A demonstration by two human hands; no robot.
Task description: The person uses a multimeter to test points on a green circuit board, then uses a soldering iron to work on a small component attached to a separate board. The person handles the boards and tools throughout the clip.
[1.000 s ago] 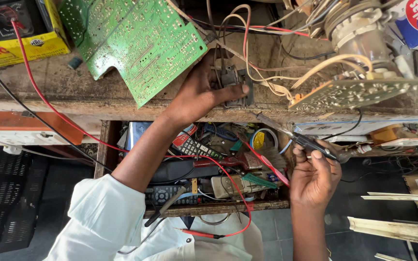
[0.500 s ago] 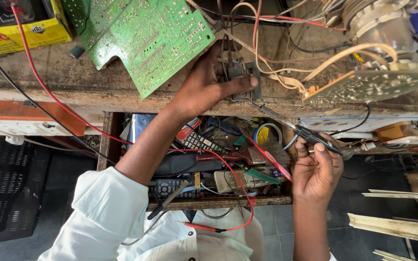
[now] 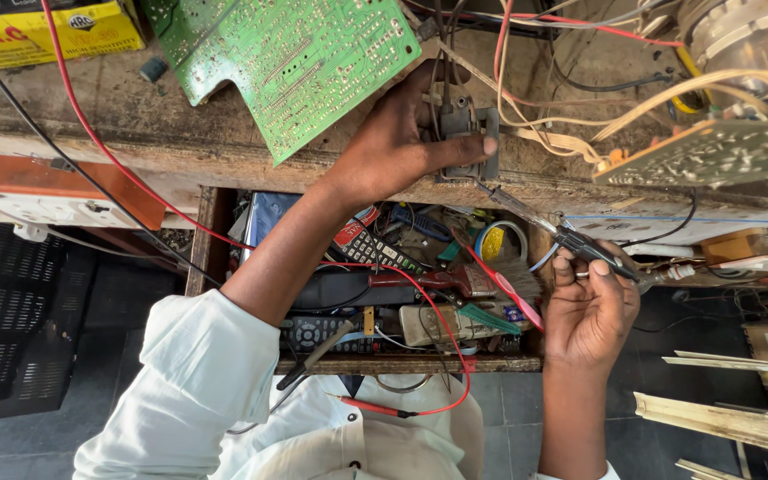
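left hand (image 3: pixel 402 142) gripping component (image 3: pixel 466 133), right hand (image 3: pixel 590 307) holding screwdriver (image 3: pixel 571 238)

The person wore a pale, whitish shirt (image 3: pixel 197 391) with its left sleeve (image 3: pixel 211 356) rolled above the elbow. Both forearms were bare, and neither hand wore gloves, rings or a watch.

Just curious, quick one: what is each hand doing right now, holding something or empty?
Left hand: closed on a small dark part at the bench edge.
Right hand: closed on a soldering iron, tip toward that part.

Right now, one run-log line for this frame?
left hand: pressing dark component on bench | right hand: holding soldering iron | tip at component
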